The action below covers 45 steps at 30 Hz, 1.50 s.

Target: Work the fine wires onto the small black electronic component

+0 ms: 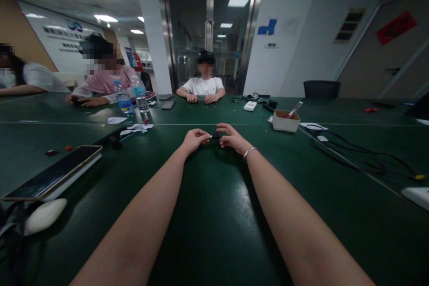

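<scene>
A small dark object (215, 136) with a silvery end lies between my two hands, just above the dark green table (214, 214). My left hand (196, 139) pinches its silvery left end between thumb and fingertips. On the other side, my right hand (233, 137) has its fingers apart and curved around the object's dark right end; whether they touch it is too small to tell. A silver bracelet (250, 154) circles my right wrist.
At left are a phone on a white box (72, 178), a white mouse-like item (46, 216) and two bottles (140, 96). At right stand a small box (285, 121) and black cables (355, 154). Several people sit around the table.
</scene>
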Motion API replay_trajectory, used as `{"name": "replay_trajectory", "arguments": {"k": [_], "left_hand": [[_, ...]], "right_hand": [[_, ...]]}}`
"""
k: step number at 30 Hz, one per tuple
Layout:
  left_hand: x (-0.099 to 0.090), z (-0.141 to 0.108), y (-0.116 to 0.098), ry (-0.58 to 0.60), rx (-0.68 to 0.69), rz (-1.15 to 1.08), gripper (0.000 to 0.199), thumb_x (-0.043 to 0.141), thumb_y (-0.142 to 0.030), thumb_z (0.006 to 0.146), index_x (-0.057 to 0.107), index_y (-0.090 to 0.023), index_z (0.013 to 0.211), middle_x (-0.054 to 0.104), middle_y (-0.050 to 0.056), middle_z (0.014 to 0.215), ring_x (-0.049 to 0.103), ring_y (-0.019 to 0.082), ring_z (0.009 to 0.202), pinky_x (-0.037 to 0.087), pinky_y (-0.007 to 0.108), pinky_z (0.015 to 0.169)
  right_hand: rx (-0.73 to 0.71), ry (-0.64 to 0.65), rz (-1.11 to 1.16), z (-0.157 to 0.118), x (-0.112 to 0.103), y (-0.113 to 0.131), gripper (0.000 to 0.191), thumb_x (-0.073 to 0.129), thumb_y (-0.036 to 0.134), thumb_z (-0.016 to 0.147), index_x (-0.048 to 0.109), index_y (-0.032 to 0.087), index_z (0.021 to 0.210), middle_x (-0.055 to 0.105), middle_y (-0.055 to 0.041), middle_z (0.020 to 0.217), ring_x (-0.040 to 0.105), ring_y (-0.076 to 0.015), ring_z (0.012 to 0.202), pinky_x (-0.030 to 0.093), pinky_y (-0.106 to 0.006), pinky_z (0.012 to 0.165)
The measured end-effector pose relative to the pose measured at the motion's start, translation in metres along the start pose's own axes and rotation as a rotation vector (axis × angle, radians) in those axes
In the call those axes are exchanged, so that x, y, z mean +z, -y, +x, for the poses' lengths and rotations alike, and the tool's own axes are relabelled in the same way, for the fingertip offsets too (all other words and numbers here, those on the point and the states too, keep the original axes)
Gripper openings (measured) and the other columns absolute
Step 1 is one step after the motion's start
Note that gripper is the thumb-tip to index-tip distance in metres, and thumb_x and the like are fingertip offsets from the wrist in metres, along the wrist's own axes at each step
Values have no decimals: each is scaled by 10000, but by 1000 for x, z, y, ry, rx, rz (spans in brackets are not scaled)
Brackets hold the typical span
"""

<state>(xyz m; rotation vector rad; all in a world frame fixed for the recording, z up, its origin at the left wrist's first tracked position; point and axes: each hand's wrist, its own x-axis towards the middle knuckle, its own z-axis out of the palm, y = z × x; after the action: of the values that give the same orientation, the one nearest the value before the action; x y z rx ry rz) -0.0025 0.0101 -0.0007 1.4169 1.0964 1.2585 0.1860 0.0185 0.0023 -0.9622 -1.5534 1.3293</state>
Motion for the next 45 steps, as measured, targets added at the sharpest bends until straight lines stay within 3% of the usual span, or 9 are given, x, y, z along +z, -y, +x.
{"name": "replay_trajectory", "arguments": {"k": [6, 8, 14, 21, 26, 32, 34, 40, 45], "left_hand": [[0, 0, 1, -3, -3, -28, 249, 780, -257, 609, 618, -108, 726, 645, 31, 614, 591, 111, 576, 454, 257, 602], [1, 0, 0, -2, -7, -31, 249, 783, -250, 606, 615, -106, 720, 644, 32, 613, 591, 111, 571, 452, 256, 599], [0, 1, 0, -12, -9, -24, 238, 781, -234, 614, 612, -104, 720, 641, 37, 610, 585, 111, 561, 442, 253, 586], [0, 1, 2, -12, -5, -20, 221, 768, -228, 628, 616, -104, 729, 643, 33, 610, 587, 111, 568, 445, 253, 596], [0, 1, 1, -12, -3, -17, 216, 763, -226, 634, 609, -110, 732, 645, 30, 609, 579, 106, 548, 448, 256, 592], [-1, 3, 4, -16, 12, -25, 220, 761, -233, 636, 613, -108, 741, 645, 32, 621, 592, 112, 574, 450, 258, 604], [-1, 3, 5, -13, 16, -24, 223, 764, -236, 632, 612, -110, 736, 643, 30, 613, 587, 110, 568, 448, 256, 601], [-1, 4, 5, -22, 15, -27, 225, 766, -245, 630, 610, -117, 730, 642, 29, 612, 590, 112, 572, 450, 254, 596], [-1, 3, 5, -12, 21, -28, 226, 765, -251, 630, 611, -119, 729, 645, 29, 624, 597, 115, 586, 456, 257, 606]], "right_hand": [[99, -90, -42, 4, 4, 0, 209, 549, 263, 877, 518, 155, 1054, 625, -35, 750, 537, -62, 449, 487, -173, 436], [101, -58, -50, 5, 4, 0, 161, 506, 225, 894, 521, 149, 1035, 626, -30, 698, 530, -64, 441, 478, -164, 432], [23, -22, 37, -2, -1, 2, 585, 577, -9, 691, 435, 279, 1181, 601, 26, 894, 571, -49, 469, 529, -197, 495], [94, -67, -44, 6, 3, -1, 193, 533, 238, 886, 510, 153, 1058, 631, -23, 686, 521, -60, 412, 491, -174, 429], [12, -35, 19, 4, -1, -2, 583, 629, 25, 716, 434, 267, 1209, 615, 2, 957, 551, -33, 456, 530, -186, 475], [97, -99, -54, 5, 4, 0, 323, 600, 271, 845, 499, 177, 1137, 617, -14, 738, 517, -52, 420, 506, -184, 437], [84, -82, -80, 5, 4, 0, 301, 588, 237, 848, 505, 176, 1130, 632, -24, 759, 502, -42, 414, 485, -166, 421], [-14, -17, -51, 2, -1, -2, 677, 688, 41, 650, 441, 292, 1228, 579, -20, 1071, 564, -30, 495, 529, -180, 485], [87, -73, -46, 6, 2, -2, 338, 606, 276, 830, 502, 167, 1133, 624, -25, 754, 530, -57, 445, 509, -176, 448]]}}
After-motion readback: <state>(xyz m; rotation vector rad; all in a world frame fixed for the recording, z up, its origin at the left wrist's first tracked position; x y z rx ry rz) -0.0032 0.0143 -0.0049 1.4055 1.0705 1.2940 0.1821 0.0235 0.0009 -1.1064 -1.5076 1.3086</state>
